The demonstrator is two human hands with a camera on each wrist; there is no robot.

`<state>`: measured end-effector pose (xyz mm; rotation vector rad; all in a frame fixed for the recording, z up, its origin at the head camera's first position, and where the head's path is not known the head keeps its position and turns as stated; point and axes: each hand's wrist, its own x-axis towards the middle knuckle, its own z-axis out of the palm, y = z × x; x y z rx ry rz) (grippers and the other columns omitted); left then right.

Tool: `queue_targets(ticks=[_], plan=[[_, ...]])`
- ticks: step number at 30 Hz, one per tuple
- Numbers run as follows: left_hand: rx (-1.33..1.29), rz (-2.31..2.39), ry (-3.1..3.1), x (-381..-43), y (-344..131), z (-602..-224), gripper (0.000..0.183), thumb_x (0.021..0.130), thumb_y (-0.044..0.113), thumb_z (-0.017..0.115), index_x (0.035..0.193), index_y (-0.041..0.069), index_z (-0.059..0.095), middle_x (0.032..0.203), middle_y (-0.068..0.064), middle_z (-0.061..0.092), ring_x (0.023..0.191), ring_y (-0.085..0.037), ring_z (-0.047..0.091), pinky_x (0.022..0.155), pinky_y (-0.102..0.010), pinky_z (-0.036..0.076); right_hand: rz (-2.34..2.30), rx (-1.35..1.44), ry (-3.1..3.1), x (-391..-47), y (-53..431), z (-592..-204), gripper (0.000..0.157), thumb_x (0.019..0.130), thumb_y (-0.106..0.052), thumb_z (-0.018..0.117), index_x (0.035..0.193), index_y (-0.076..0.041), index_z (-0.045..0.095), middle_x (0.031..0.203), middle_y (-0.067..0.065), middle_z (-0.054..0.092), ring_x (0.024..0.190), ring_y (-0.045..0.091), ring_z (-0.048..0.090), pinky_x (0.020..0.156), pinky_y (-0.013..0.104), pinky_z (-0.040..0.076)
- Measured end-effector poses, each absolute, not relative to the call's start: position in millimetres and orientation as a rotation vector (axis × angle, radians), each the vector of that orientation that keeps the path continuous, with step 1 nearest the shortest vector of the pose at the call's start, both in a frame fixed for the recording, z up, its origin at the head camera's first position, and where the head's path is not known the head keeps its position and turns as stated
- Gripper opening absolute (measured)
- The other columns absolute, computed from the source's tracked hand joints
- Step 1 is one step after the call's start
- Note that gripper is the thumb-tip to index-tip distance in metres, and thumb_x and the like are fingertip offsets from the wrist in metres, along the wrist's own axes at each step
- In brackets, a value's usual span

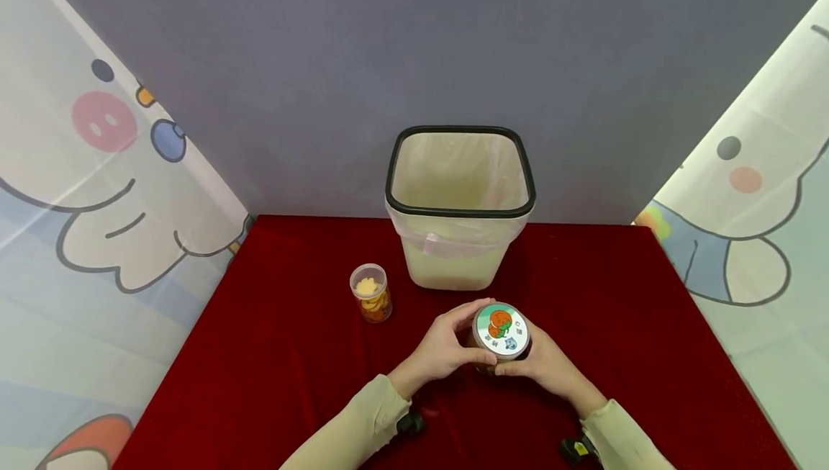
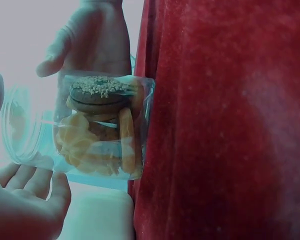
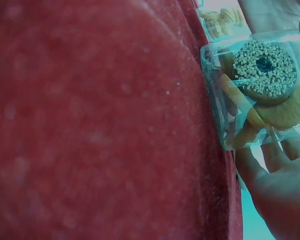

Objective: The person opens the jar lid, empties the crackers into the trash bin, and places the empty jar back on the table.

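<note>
Both hands hold a clear jar of cookies [image 2: 100, 130] between them. Its round lid [image 1: 501, 329] has a green and white label with an orange fruit picture. My left hand [image 1: 443, 348] is around the jar's left side near the top, my right hand [image 1: 547, 362] around its right side. Across the front, the two thumbs nearly meet just under the lid. Through the clear wall, a cookie topped with pale crumbs [image 3: 265, 70] and flower-shaped cookies [image 2: 77, 142] are visible. The jar's base is right at the red cloth in both wrist views.
A smaller clear jar [image 1: 371, 293] of yellowish cookies, its top uncovered, stands left of the hands. Behind them is a cream bin [image 1: 450, 268] with a black rim and a pale liner. Red cloth [image 1: 278, 355] covers the table; a grey panel [image 1: 311, 81] rises behind it.
</note>
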<state>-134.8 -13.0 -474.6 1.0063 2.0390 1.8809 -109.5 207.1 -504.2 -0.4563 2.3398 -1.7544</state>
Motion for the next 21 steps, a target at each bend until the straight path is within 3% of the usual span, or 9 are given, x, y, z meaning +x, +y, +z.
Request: queue_targets(ticks=[3,6,15,21], plan=[[1.046,1.862,2.016,-133,-17,-465,0.08,0.074,0.006,0.079,0.142,0.006,0.038,0.14,-0.009,0.045,0.123,-0.016,0.048,0.1,-0.035,0.038,-1.749,-0.451,2.33,-109,207,-504,0.096,0.065,-0.017,0.086,0.144,-0.026,0.032,0.135,-0.002,0.047,0.121,0.014,0.046,0.097,0.019,0.034],[1.077,1.83,1.972,-138,-19,-467,0.081,0.076,0.005,0.077,0.144,0.009,0.034,0.143,-0.01,0.041,0.126,-0.017,0.045,0.101,-0.036,0.037,-1.734,-0.444,2.341,-110,208,-508,0.096,0.065,-0.02,0.087,0.144,-0.027,0.032,0.136,-0.003,0.047,0.123,0.015,0.046,0.098,0.02,0.034],[1.241,1.664,1.881,-162,-20,-476,0.082,0.08,0.006,0.073,0.147,0.02,0.029,0.146,0.003,0.037,0.13,-0.011,0.039,0.106,-0.031,0.03,-1.703,-0.43,2.371,-110,209,-509,0.095,0.066,-0.02,0.086,0.144,-0.027,0.031,0.135,-0.004,0.048,0.121,0.014,0.046,0.097,0.02,0.034],[1.277,1.624,1.886,-167,-17,-474,0.084,0.078,0.005,0.075,0.147,0.016,0.029,0.146,0.003,0.037,0.129,-0.01,0.041,0.106,-0.03,0.031,-1.715,-0.45,2.379,-110,209,-509,0.096,0.065,-0.019,0.086,0.144,-0.027,0.032,0.133,-0.004,0.049,0.121,0.014,0.047,0.097,0.018,0.033]])
